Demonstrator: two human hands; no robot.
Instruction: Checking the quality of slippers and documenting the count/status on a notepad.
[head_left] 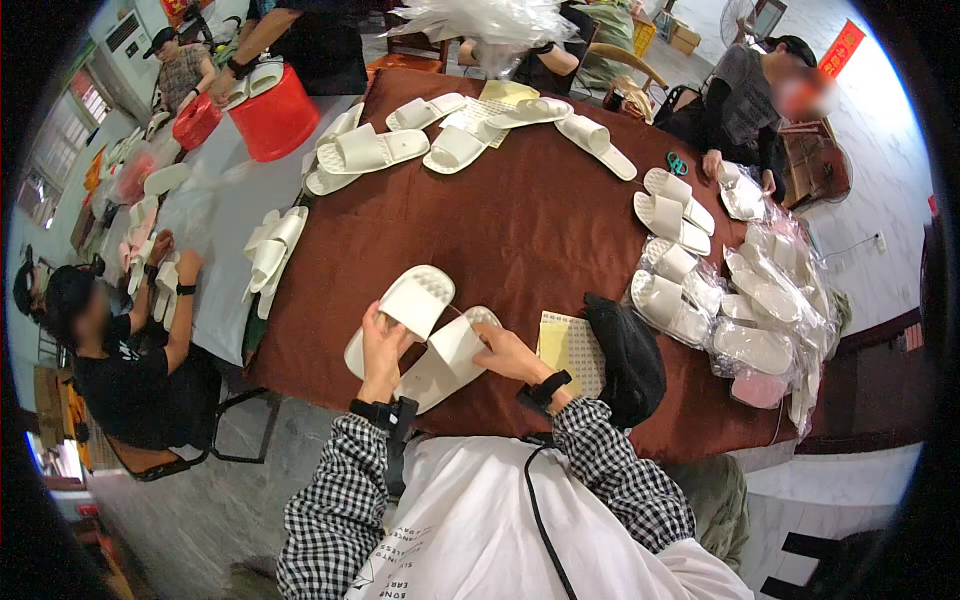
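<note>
A pair of white slide slippers lies in front of me at the near edge of the brown-covered table point(480, 235). My left hand point(383, 348) grips the left slipper point(415, 300) by its side, thumb up against the strap. Its sole is tilted, with the bumpy footbed showing at the toe end. The right slipper point(448, 360) lies slanted beside it, and my right hand point(508, 352) closes on its strap edge with fingers and thumb. Just right of that hand are a yellow and white sticker sheet point(580, 352) and a black cloth bag point(630, 355).
White slippers point(375, 150) curve along the far edge. On the right are loose slippers point(672, 222) and a heap of plastic-wrapped ones point(765, 300). A red bucket point(275, 115) stands far left on a grey table point(215, 250). Co-workers sit left point(130, 350) and right point(740, 110).
</note>
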